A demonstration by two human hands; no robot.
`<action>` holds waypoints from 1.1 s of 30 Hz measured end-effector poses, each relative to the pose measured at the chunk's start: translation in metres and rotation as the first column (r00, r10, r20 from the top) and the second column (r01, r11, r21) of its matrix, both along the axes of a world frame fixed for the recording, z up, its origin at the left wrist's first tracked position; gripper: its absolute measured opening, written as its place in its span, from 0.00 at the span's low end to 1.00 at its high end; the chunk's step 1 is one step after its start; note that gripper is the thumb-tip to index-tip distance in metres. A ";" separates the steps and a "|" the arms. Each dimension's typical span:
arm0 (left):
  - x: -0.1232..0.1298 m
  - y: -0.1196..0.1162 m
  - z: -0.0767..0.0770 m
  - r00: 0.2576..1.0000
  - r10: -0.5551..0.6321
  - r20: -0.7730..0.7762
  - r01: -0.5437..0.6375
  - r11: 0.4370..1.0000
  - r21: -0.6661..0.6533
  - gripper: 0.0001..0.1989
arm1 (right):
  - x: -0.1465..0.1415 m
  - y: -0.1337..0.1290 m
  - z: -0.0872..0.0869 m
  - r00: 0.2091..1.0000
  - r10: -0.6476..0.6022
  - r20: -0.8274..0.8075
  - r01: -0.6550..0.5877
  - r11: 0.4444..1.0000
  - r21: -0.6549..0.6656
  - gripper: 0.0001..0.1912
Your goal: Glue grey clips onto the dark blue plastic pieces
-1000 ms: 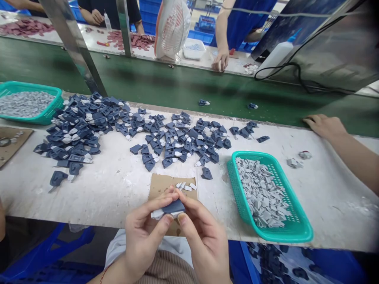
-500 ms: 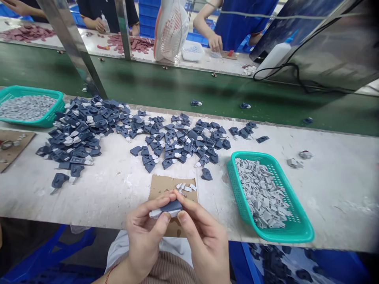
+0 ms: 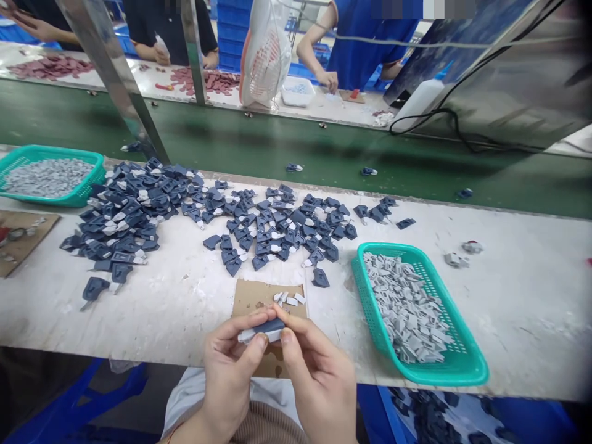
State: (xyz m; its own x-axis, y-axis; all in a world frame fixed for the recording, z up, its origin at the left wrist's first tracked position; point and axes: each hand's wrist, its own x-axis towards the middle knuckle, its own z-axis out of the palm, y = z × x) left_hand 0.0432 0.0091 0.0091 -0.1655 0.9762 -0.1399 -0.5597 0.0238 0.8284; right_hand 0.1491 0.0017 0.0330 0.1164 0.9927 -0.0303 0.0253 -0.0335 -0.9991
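Note:
Between both hands I hold a dark blue and light grey plastic part (image 3: 271,325) above the table's front edge. My left hand (image 3: 234,364) pinches its left end, thumb in front and fingers behind. At the other end my right hand (image 3: 314,364) grips it the same way. The fingertips partly cover it. Just beyond the hands lies a brown cardboard piece (image 3: 245,299) with several small light grey plastic pieces (image 3: 292,301) on it. Farther back spreads a heap of dark blue plastic parts (image 3: 134,209), many with light grey pieces attached.
To my right stands a green basket (image 3: 467,345) of grey pieces; another green basket (image 3: 95,179) sits far left. Behind the table runs a green conveyor belt (image 3: 222,142) carrying a few parts. A metal post (image 3: 115,80) rises at left. Co-workers sit across the belt.
The view has shifted slightly, so the scene sits a little lower. Parts on the green belt have moved left, and another has appeared by the metal post. Both hands keep their hold.

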 end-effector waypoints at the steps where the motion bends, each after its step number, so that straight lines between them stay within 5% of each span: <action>1: 0.000 0.000 -0.002 1.000 -0.001 -0.020 0.002 1.000 0.005 0.07 | -0.001 0.001 0.000 1.000 -0.011 -0.011 0.011 1.000 -0.029 0.12; 5: -0.004 0.007 -0.003 0.970 -0.043 -0.239 0.076 0.988 0.131 0.12 | 0.001 0.007 0.003 0.997 -0.078 -0.023 0.076 0.992 -0.099 0.15; 8: -0.009 0.018 0.007 0.855 -0.013 -0.518 0.192 0.936 0.294 0.17 | 0.009 0.013 0.008 0.995 -0.065 -0.078 0.058 0.995 -0.081 0.14; 14: -0.011 0.045 0.019 0.616 0.243 -0.750 0.423 0.701 0.574 0.26 | 0.020 0.022 0.012 0.965 -0.126 -0.229 0.105 0.989 -0.105 0.11; 17: -0.009 0.057 0.019 0.522 0.342 -0.781 0.565 0.548 0.617 0.30 | 0.025 0.025 0.011 0.963 -0.146 -0.226 0.135 0.989 -0.063 0.13; 19: -0.011 0.071 0.023 0.485 0.375 -0.790 0.607 0.506 0.613 0.29 | 0.036 0.027 0.011 0.967 -0.095 -0.236 0.079 0.994 -0.076 0.16; 21: -0.015 0.095 0.031 0.452 0.375 -0.809 0.570 0.576 0.586 0.22 | 0.058 0.029 0.012 0.984 -0.068 -0.163 0.055 0.995 -0.085 0.19; 23: -0.022 0.133 0.043 0.389 0.306 -0.869 0.459 0.753 0.471 0.12 | 0.093 0.033 0.013 0.989 -0.125 0.080 0.129 0.990 -0.049 0.18; 25: -0.031 0.182 0.052 0.307 0.163 -0.937 0.281 0.925 0.254 0.11 | 0.135 0.040 0.013 0.877 -0.217 0.429 0.223 0.974 0.037 0.13; 26: -0.036 0.209 0.054 0.295 0.091 -0.951 0.205 0.966 0.157 0.12 | 0.157 0.045 0.011 0.779 -0.235 0.581 0.223 0.970 0.094 0.12; 30: -0.049 0.308 0.048 0.346 -0.001 -0.938 0.063 0.998 0.022 0.09 | 0.223 0.070 -0.002 0.353 -0.131 0.926 -0.024 0.989 0.149 0.14; 33: -0.054 0.356 0.034 0.324 -0.032 -0.946 0.027 0.999 -0.024 0.07 | 0.244 0.088 -0.013 0.238 -0.064 0.969 -0.110 0.990 0.093 0.12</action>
State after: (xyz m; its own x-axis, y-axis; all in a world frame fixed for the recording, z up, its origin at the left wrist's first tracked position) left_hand -0.0103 0.3655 0.0432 -0.1599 0.9833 0.0873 0.6029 0.0272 0.7974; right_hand 0.3930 0.0892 0.0202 -0.0525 0.9788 0.1981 0.9738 0.0941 -0.2071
